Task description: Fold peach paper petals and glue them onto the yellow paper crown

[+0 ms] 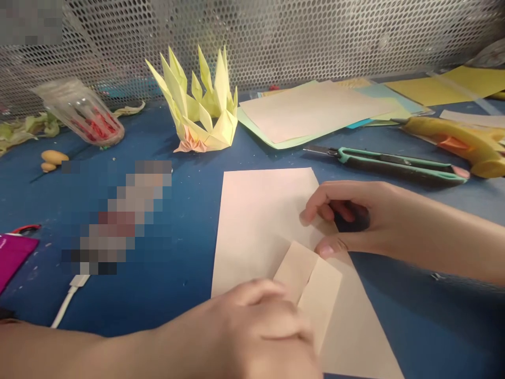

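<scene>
Below, blue table (189, 252): pale paper sheet (252, 216) lies flat.
Left hand (268, 321): curled over folded paper (323, 300); grip hidden, can't tell.
Right hand (382, 210): fingers wide of thumb, thumb at fold's upper edge.
Folded paper: atop sheet; edges best aligned before creasing.

The left hand (272, 326) hides part of the folded paper (321, 300); pixelation masks 1 long object (122, 216); picture edges crop the purple item (16, 258) and yellow tool (453, 138).

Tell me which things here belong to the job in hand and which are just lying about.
Apparently in use:
folded pale paper strip, partly under the left hand
flat pale paper sheet beneath it

Apparently just lying about:
clear round jar with red bits
teal-and-black utility knife
spiky yellow paper model
</scene>
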### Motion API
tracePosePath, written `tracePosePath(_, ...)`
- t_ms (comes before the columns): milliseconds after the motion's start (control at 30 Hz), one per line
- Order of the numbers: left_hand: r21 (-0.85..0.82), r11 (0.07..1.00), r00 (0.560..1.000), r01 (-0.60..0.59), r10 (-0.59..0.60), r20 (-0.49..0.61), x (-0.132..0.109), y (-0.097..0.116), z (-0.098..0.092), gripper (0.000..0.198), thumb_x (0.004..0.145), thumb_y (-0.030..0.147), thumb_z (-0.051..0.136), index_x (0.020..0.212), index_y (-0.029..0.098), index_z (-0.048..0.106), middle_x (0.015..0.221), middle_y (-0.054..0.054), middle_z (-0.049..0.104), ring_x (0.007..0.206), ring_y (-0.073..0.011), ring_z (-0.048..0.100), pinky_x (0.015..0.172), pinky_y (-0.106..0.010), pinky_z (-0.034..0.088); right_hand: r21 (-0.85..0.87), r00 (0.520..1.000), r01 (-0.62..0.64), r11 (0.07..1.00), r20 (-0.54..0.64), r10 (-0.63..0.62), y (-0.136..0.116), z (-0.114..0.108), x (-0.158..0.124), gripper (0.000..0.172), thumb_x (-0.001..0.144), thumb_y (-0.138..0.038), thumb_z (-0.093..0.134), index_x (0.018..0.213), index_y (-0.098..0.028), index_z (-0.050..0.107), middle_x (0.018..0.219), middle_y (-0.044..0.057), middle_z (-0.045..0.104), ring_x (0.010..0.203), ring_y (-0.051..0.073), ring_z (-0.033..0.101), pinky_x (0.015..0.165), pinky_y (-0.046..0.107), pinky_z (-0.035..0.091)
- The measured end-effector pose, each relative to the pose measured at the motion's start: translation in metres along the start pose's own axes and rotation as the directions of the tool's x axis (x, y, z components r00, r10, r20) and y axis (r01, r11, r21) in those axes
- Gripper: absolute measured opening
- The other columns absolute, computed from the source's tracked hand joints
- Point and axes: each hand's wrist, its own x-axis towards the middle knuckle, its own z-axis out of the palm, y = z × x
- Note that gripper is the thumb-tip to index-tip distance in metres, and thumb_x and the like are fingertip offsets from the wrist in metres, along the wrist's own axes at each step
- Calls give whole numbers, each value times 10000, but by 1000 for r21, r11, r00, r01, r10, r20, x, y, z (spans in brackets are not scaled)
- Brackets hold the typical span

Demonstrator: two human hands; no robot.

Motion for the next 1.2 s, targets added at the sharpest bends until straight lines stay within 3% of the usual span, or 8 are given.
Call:
tracePosePath(167,138,989,997,-57,62,-35,6,-8,-4,224,1024,224,542,1138,281,726,1104,90,785,1386,-109,509,1258,-396,287,-89,964,168,982,-195,-183,-2,2,0,205,868,-427,709,823,-227,704,670,-14,611,564,121,508,499,270,412)
tracePosePath(300,236,970,994,-56,78,-83,4,-12,6,260,1026,324,515,1186,294,718,1381,60,667,1426,-195,477,1147,-374,451,-191,833,282,940,-438,-339,-2,3,0,112,887,-307,697,815,-228,660,666,-27,617,556,98,523,485,240,414)
tracePosePath(400,285,958,990,20,22,-141,3,-15,11,353,1024,348,480,1296,224,668,1459,-25,607,1403,-243,507,1101,-360,490,-237,746,363,901,-506,-433,-2,3,-1,94,865,-237,727,827,-229,641,679,-29,631,579,96,562,504,240,430)
tracePosePath(600,319,945,994,77,-47,-101,7,-19,-5,601,1051,496,363,1390,40,560,1497,-169,545,1425,-257,479,1166,-357,412,-213,695,639,739,-250,-674,-5,-1,-4,146,839,-129,674,938,-227,632,785,17,675,699,134,656,564,236,526)
tracePosePath(733,315,941,988,120,-83,-130,7,-12,-12,490,1051,426,419,1268,57,656,1380,-157,654,1342,-279,574,1164,-399,426,-127,735,666,735,-60,-676,-4,1,-9,278,901,-412,663,1108,-234,609,1021,74,672,906,181,697,727,268,585)
tracePosePath(900,246,954,972,169,-120,-204,6,-7,-11,460,1055,413,413,1083,84,734,1315,-118,704,1301,-240,614,1170,-337,422,-216,677,727,652,67,-733,-8,4,-8,517,806,-648,703,1077,-224,586,1014,48,690,844,148,710,682,238,560)
tracePosePath(1033,120,962,935,247,-203,-292,10,-9,-9,404,1031,421,485,1032,112,746,1202,-66,767,1258,-185,647,1164,-264,415,-239,650,753,612,126,-750,-10,6,-7,456,910,-620,589,1028,-181,617,924,52,713,751,143,681,647,268,544)
tracePosePath(1200,-23,956,894,292,-281,-349,13,-6,-8,181,941,138,577,900,145,753,1111,-30,798,1102,-129,729,1110,-204,461,-275,607,785,555,162,-778,-11,10,-9,202,984,-339,579,939,-169,679,840,50,725,655,149,632,574,299,499)
